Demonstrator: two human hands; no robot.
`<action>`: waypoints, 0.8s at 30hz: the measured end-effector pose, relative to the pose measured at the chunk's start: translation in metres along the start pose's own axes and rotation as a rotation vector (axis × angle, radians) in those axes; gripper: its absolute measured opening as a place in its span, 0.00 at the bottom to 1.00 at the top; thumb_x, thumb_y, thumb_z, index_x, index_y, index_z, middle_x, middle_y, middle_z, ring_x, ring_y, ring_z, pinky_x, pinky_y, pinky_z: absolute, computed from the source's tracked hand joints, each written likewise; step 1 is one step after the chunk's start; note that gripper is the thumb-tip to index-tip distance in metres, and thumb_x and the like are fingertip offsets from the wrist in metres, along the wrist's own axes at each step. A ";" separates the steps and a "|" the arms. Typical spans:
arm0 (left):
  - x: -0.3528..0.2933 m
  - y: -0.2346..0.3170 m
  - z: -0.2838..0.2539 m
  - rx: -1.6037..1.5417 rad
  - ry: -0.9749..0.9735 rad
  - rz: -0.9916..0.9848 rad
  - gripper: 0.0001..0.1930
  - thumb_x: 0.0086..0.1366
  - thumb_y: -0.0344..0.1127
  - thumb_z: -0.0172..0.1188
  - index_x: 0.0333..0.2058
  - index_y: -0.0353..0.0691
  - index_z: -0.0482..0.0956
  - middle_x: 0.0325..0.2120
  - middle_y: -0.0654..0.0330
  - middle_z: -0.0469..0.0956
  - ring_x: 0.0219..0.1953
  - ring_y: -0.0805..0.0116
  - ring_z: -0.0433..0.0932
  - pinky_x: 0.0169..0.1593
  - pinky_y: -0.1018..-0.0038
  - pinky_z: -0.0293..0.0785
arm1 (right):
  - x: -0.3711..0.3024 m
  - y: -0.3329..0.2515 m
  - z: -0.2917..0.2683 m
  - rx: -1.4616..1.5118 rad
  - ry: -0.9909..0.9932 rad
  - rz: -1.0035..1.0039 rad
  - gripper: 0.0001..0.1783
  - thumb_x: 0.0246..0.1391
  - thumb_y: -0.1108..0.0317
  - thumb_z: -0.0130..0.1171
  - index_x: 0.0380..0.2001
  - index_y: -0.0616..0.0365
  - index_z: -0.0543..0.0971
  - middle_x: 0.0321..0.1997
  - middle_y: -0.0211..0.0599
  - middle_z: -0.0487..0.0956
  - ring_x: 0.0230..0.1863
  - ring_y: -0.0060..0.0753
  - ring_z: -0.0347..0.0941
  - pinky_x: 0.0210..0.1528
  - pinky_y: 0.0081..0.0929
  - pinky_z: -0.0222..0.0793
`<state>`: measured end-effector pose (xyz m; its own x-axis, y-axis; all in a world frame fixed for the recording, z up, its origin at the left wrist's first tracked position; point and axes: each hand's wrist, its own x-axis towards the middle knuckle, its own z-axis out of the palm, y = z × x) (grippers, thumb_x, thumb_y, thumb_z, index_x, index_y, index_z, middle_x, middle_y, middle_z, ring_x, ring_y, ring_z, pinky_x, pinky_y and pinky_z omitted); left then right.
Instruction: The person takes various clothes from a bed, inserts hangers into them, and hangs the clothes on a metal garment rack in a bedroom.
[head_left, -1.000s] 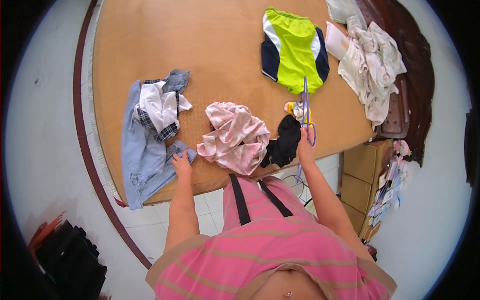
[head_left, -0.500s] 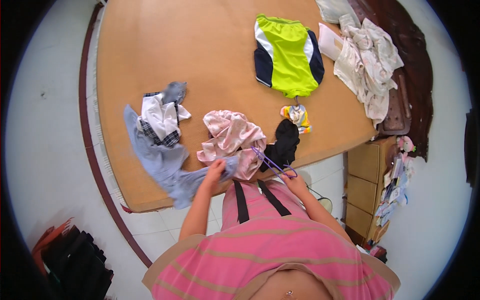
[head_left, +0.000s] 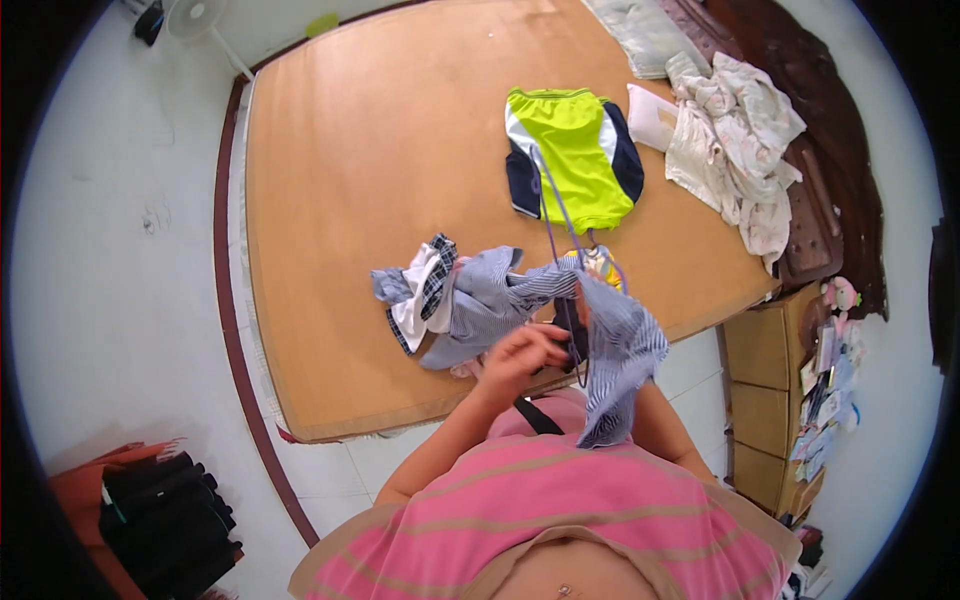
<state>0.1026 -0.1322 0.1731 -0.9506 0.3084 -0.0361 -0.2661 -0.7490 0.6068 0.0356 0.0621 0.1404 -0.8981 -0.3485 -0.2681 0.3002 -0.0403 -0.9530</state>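
Observation:
A blue-and-white striped shirt (head_left: 480,310) is lifted off the bed's edge and stretches across in front of me. One part of it drapes over my right hand, hiding its fingers; my right forearm (head_left: 662,425) shows below the cloth. A thin purple clothes hanger (head_left: 552,222) stands raised beside the shirt, apparently held by that covered hand. My left hand (head_left: 522,352) is close to the hanger's lower end, fingers apart and partly bent, with nothing visibly gripped. Left of the shirt lies a white garment with dark plaid trim (head_left: 425,290).
Lime-green and navy shorts (head_left: 570,150) lie on the tan bed surface (head_left: 370,140). Beyond the hanger are a small colourful cloth (head_left: 603,262) and a partly covered black garment (head_left: 570,325). Crumpled pale bedding (head_left: 735,150) is at far right, above wooden drawers (head_left: 765,400).
The striped shirt has come up and rightward, over my right hand. The hanger has swung upright and risen. My left hand has moved right and released the cloth. The white garment shifted right in view.

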 end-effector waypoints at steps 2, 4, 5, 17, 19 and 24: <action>-0.002 -0.009 -0.021 0.035 0.415 -0.102 0.13 0.66 0.42 0.48 0.39 0.37 0.70 0.40 0.55 0.72 0.38 0.69 0.73 0.46 0.69 0.70 | -0.003 -0.038 -0.008 -0.007 0.013 -0.071 0.12 0.51 0.66 0.54 0.37 0.61 0.74 0.38 0.35 0.75 0.32 0.29 0.72 0.37 0.22 0.68; 0.002 -0.021 -0.041 0.050 0.586 -0.173 0.19 0.66 0.48 0.47 0.47 0.39 0.65 0.41 0.57 0.70 0.40 0.68 0.71 0.45 0.70 0.70 | -0.011 -0.071 -0.013 -0.061 -0.005 -0.141 0.11 0.51 0.66 0.53 0.35 0.61 0.75 0.37 0.35 0.75 0.32 0.29 0.72 0.36 0.22 0.68; 0.006 -0.024 -0.044 0.032 0.634 -0.198 0.22 0.65 0.50 0.48 0.50 0.41 0.63 0.43 0.58 0.69 0.41 0.68 0.71 0.45 0.71 0.69 | -0.017 -0.083 -0.011 -0.095 -0.016 -0.172 0.10 0.51 0.67 0.53 0.34 0.61 0.75 0.37 0.35 0.75 0.32 0.29 0.73 0.36 0.22 0.68; 0.104 0.003 0.009 -0.100 0.174 -0.155 0.21 0.68 0.43 0.41 0.52 0.35 0.62 0.47 0.53 0.71 0.50 0.58 0.71 0.54 0.60 0.68 | -0.096 -0.175 -0.004 -0.772 -0.383 -0.807 0.11 0.42 0.69 0.51 0.32 0.56 0.75 0.31 0.37 0.74 0.25 0.42 0.72 0.26 0.27 0.66; 0.104 0.021 -0.045 -0.101 0.276 0.182 0.24 0.67 0.48 0.43 0.53 0.35 0.63 0.47 0.53 0.71 0.49 0.57 0.71 0.54 0.60 0.67 | -0.103 -0.178 -0.020 -0.775 -0.300 -0.875 0.11 0.41 0.68 0.52 0.32 0.56 0.75 0.29 0.36 0.74 0.24 0.41 0.71 0.25 0.27 0.65; 0.104 0.089 0.028 0.020 0.510 0.491 0.26 0.68 0.52 0.36 0.52 0.35 0.63 0.48 0.54 0.70 0.50 0.58 0.70 0.54 0.60 0.68 | -0.118 -0.150 -0.083 -0.802 0.359 -0.549 0.12 0.42 0.75 0.59 0.35 0.61 0.76 0.29 0.33 0.76 0.26 0.23 0.69 0.28 0.17 0.62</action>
<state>-0.0157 -0.1505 0.2459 -0.9179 -0.3784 -0.1191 0.2105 -0.7190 0.6624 0.0704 0.1870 0.3034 -0.9290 -0.1656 0.3310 -0.3639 0.5719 -0.7352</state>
